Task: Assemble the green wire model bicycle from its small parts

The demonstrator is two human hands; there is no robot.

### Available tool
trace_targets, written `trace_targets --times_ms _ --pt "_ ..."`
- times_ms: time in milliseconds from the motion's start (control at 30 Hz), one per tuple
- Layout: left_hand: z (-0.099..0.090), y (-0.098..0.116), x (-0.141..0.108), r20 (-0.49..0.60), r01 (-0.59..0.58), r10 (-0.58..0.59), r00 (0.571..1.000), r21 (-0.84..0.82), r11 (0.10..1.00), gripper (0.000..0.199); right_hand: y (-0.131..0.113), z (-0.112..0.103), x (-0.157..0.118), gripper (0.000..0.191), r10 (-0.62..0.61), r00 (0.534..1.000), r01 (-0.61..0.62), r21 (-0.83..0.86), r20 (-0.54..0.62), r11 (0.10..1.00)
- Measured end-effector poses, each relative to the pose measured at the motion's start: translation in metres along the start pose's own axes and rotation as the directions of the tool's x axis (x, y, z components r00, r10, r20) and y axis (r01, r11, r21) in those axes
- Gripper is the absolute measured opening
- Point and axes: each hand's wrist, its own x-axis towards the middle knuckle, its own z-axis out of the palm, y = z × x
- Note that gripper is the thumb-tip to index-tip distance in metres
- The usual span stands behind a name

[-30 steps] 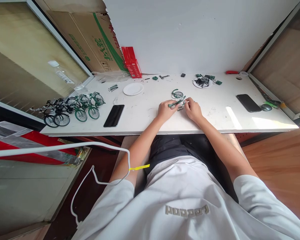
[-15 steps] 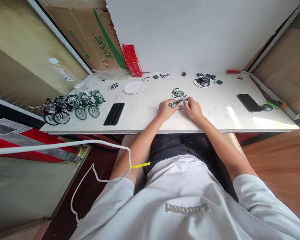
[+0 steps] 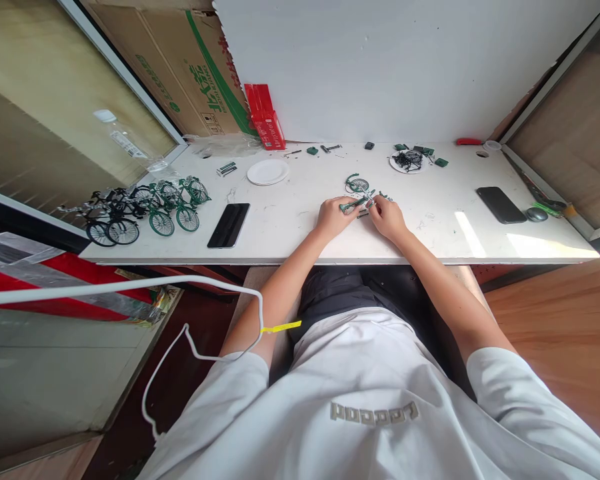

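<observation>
Near the table's front middle, my left hand [image 3: 333, 217] is closed on a small green bicycle frame part [image 3: 351, 206]. My right hand [image 3: 387, 217] pinches at the silvery right end of that part, its fingertips close to the left ones. Just beyond my hands lies a small wheel [image 3: 360, 185] with a curved green piece [image 3: 351, 179] beside it. Small dark pieces [image 3: 363, 214] rest on the table between my hands. Several assembled miniature bicycles, green [image 3: 174, 200] and black [image 3: 113, 223], stand at the left end.
A phone [image 3: 229, 225] lies left, another phone [image 3: 501, 205] right. Behind are a white plate [image 3: 267, 172], a plate of black parts [image 3: 408, 161], a red box [image 3: 266, 119] and a clear bottle [image 3: 130, 143]. A white cable [image 3: 130, 289] crosses at lower left.
The view has shifted slightly. The fingers of my right hand have moved a little, and small pieces beyond them show more clearly. Both hands stay at the green part.
</observation>
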Motion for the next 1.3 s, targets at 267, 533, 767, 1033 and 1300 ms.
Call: trace_targets --times_ms 267,533,767,1033,1300 --pt "-0.0008 0.0003 0.0002 0.008 -0.003 0.003 1.000 0.007 1.000 0.013 0.0008 0.0028 0.0000 0.034 0.014 1.000 -0.014 0.020 -0.025 1.000" --pt "-0.0002 0.0012 0.0006 0.011 -0.018 0.018 1.000 0.013 1.000 0.014 0.0007 0.0038 -0.0001 0.031 0.035 0.999 -0.035 0.012 -0.030 0.999" --pt "-0.0004 0.0023 0.0007 -0.001 -0.013 0.013 1.000 0.013 1.000 0.013 -0.0026 0.0017 0.0000 0.030 -0.012 1.000 0.012 0.002 -0.012 1.000" --pt "-0.0009 0.0027 0.0004 -0.004 -0.004 0.004 1.000 0.006 1.000 0.011 -0.0006 0.0016 -0.0006 0.037 -0.039 0.999 0.040 0.058 -0.025 0.998" --pt "-0.0023 0.0056 -0.0004 -0.033 -0.023 0.023 0.999 -0.017 1.000 0.013 -0.0039 -0.0014 0.0024 0.069 -0.018 0.996 0.046 0.340 -0.085 0.939"
